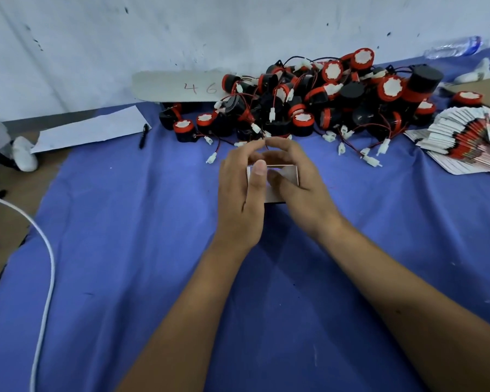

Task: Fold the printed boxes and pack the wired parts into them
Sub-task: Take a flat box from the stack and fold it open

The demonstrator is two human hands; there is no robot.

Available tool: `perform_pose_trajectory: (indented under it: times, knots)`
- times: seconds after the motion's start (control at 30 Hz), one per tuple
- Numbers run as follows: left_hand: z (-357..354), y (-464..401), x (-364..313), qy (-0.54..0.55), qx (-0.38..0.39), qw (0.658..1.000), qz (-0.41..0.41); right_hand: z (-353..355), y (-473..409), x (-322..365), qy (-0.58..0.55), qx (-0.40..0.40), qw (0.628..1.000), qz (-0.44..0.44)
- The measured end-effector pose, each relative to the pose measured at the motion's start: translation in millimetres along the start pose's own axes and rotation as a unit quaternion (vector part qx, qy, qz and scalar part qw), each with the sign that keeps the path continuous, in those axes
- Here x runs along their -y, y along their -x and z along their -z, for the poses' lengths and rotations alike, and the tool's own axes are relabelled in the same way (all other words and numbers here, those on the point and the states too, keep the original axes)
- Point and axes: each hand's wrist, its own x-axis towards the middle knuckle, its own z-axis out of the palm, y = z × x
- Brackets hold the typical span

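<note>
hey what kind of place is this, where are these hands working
Probably a small workshop's hand-packing bench. A heap of black-and-red wired parts lies on a blue cloth, a stack of flat printed boxes waits beside it, and both hands hold one small box.

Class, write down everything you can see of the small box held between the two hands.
The small box looks like thin pale card, whitish with a pinkish tint, its open end facing the camera. It is held above the blue cloth, in front of the pile of wired parts. The left hand and right hand grip its sides, hiding much of it; any print is not readable.
</note>
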Motion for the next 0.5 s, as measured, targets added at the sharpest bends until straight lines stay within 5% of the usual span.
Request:
perform_pose_trajectory:
  times: [0.17, 0.27, 0.37, 0.5]
  knots:
    - [8, -5, 7, -0.055, 0.009, 0.998, 0.000, 2, 3, 3, 0.079, 0.044, 0.996, -0.017]
    - [8, -5, 10, -0.033, -0.049, 0.997, 0.054, -2, 7, 3, 0.131, 0.096, 0.986, 0.021]
    - [9, -4, 13, -0.064, -0.134, 0.985, 0.090, -10, 11, 2, 0.100, 0.147, 0.984, 0.018]
    - [5, -3, 9, -0.073, -0.149, 0.982, 0.089, -15, 8, 2, 0.046, 0.104, 0.993, -0.002]
